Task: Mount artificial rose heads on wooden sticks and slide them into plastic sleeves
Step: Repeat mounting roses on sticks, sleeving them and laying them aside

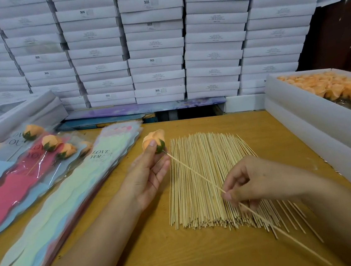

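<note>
L hand [147, 174] gripping peach rose head [153, 141] just left of stick pile [210, 181], R hand [244, 187] pinching wooden stick [196, 175] w/ tip at rose base, slanting over pile, plastic sleeves [72, 187] further left of pile, box of roses [326, 93] right of pile

Small print on the stacked boxes [155, 48] is too small to read; only "SGS" is legible on some. The stack runs past the top and both side edges. The rose box [320, 117] is cut by the right edge; the stems inside are blurred. The left hand [146, 172] hides part of the rose head [153, 138]. The right hand [249, 181] covers a stretch of the stick [196, 174]. The sleeves [47, 200] run off the left and bottom edges.
</note>
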`<act>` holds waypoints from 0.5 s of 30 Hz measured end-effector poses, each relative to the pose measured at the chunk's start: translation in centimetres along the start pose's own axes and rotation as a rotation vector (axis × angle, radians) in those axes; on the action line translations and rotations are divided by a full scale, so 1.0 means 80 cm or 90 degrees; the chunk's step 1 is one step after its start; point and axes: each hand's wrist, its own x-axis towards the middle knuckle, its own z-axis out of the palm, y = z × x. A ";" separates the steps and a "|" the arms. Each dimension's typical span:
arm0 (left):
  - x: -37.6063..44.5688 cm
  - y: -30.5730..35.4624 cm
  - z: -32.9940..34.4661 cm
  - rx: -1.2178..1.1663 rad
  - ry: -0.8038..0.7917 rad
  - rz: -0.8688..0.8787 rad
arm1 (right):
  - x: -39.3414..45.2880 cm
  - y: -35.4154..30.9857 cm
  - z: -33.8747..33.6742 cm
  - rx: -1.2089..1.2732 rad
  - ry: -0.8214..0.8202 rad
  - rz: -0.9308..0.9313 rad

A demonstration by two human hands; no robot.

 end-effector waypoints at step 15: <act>-0.001 0.023 -0.004 0.248 0.125 0.087 | 0.019 0.016 0.006 0.398 0.106 0.017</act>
